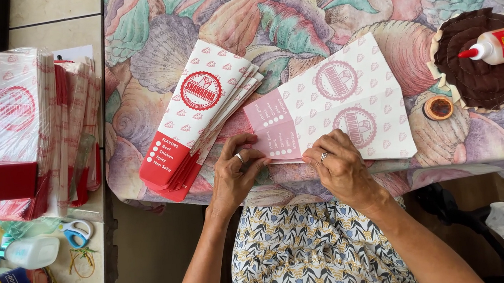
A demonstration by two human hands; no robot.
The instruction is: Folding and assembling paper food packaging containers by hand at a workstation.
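Both hands rest on a flat paper sheet [345,101] printed in pale pink and white, lying face down near the front edge of the surface [290,18], which is covered with a cloth of shell patterns. The left hand [236,172] has its fingers together, pinching the pink lower-left corner flap of the sheet. The right hand [341,167] lies just beside it, fingers bent and pressed down on the sheet's lower edge; a ring shows on each hand.

To the left of the sheet, touching it, a fanned stack of folded red and white paper bags [196,122] lies slanted on the surface. Farther left, a wrapped bundle of the same bags [16,118] sits on a tiled counter, with scissors [76,230] below it. At the right, a glue bottle [502,44] lies on a brown quilted mat [480,75], and a small round cap [439,107] sits just beside the mat.
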